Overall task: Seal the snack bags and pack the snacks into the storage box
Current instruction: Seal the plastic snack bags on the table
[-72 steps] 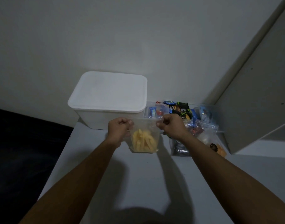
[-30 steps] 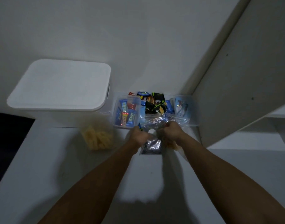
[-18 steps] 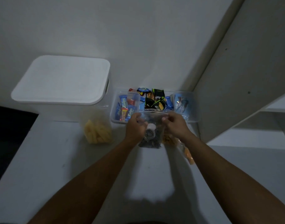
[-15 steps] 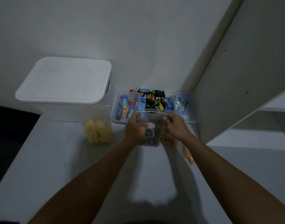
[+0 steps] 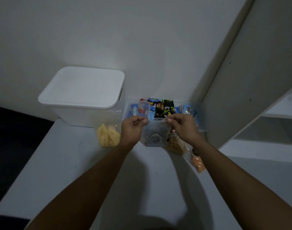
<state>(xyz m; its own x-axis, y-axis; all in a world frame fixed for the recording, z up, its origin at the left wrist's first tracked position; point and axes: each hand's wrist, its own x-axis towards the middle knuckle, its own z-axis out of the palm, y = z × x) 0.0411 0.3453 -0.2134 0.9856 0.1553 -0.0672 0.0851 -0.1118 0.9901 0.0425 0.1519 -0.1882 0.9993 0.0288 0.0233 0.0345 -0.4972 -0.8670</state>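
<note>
Hands' grip [image 5: 157, 121] pinches dark-snack bag [image 5: 154, 136]; lidded storage box [image 5: 85, 95], fries bag [image 5: 108, 136] left.

Dim lighting; plain pale wall [image 5: 125, 39] behind a white table [image 5: 75, 163] — white shelving unit [image 5: 258, 80] at right, dark area at left.
</note>
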